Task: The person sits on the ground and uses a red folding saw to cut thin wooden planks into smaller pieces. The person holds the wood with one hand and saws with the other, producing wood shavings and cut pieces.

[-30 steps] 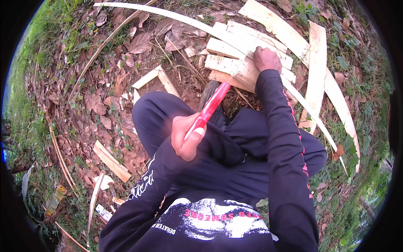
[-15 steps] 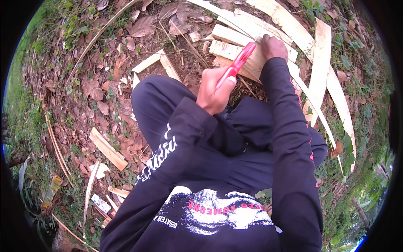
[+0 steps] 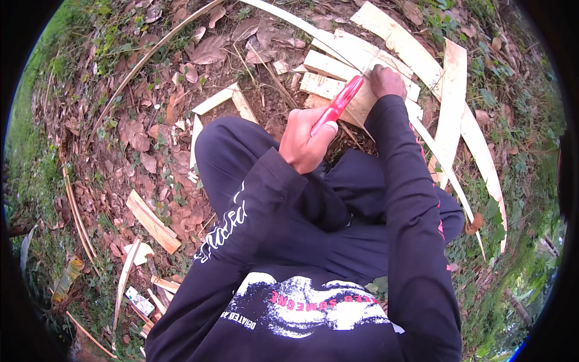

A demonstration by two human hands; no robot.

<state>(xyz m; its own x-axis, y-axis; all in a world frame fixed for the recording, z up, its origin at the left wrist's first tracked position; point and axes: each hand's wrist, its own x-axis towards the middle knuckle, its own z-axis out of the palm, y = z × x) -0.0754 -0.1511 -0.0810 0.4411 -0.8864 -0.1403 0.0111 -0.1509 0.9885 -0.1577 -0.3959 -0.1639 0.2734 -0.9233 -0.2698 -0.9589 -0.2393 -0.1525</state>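
My left hand (image 3: 303, 140) is wrapped round the red handle of a cutting tool (image 3: 341, 102), thumb along its side. The tool slants up and to the right; its thin pale blade is hard to make out against the wood. Just beyond the handle's tip, my right hand (image 3: 386, 83) is closed on a long thin wood strip (image 3: 443, 158), which bends from the top edge down past my right knee. Under both, short pale wood pieces (image 3: 322, 85) lie overlapped on the ground.
Wide flat wood slats (image 3: 452, 108) lie crossed at the right. An angled pair of wood pieces (image 3: 215, 100) rests by my left knee. A short board (image 3: 153, 221) and several scraps (image 3: 140, 300) lie at the left. Dry leaves (image 3: 208, 51) and weeds cover the ground.
Both hands have come slightly nearer to me, and the red handle has shifted down and left with my left hand. The view has also moved a little. Both grips look unchanged.
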